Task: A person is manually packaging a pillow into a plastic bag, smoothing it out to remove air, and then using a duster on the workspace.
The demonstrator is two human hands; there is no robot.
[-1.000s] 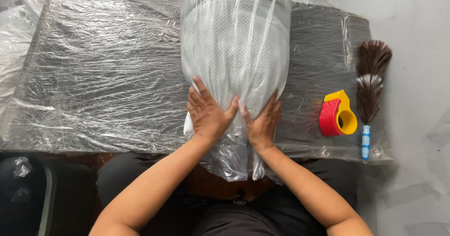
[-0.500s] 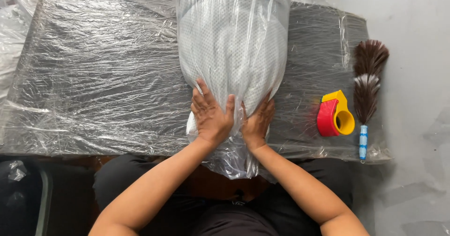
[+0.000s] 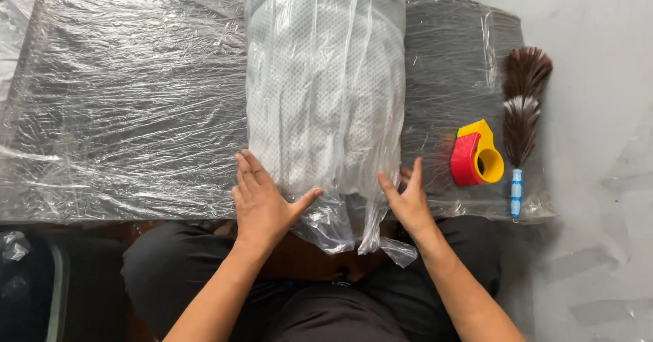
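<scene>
Nearest, the left hand lies flat with fingers spread, thumb against the near end of the plastic-wrapped roll; the right hand is open too, flanking the other side. Loose film bunches between them. The roll, dotted grey fabric, runs away from both palms across the wrapped table. It looks soft, bulky and slippery, probably light; best cradled on both sides. Right of it sit a tape dispenser and a feather duster.

Glossy crinkled plastic film wraps dimpled grey cloth roll (matt).
</scene>
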